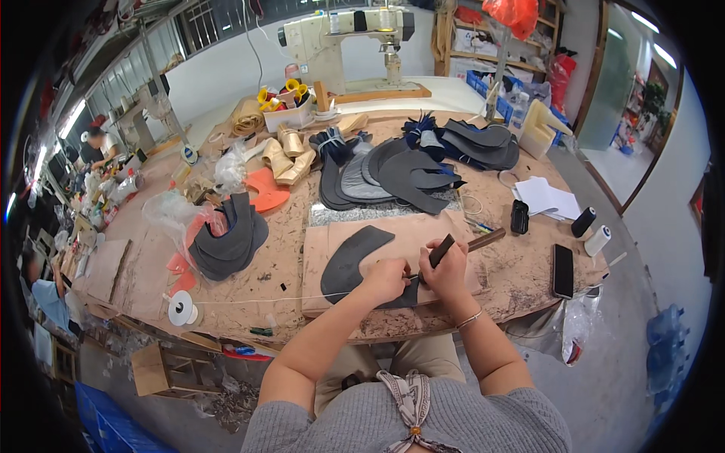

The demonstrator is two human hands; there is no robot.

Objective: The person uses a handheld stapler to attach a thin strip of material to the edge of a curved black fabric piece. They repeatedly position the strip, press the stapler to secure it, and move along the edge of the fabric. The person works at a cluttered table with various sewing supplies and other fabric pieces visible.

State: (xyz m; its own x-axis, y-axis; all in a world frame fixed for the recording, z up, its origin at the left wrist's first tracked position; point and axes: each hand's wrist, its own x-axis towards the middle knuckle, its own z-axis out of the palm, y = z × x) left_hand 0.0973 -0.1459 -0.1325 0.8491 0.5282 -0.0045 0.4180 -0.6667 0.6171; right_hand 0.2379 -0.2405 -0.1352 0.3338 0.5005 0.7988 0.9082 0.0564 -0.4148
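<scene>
A dark grey curved shoe-upper piece lies flat on a tan work board in front of me. My left hand presses down on the piece's right lower edge, fingers curled. My right hand grips a dark-handled tool and holds its tip at the piece's edge, right beside my left hand. A wooden-handled tool lies on the board just behind my right hand.
Stacks of grey cut pieces and dark ones cover the bench. A phone, two thread spools, white papers, a tape roll and a sewing machine stand around. People work at far left.
</scene>
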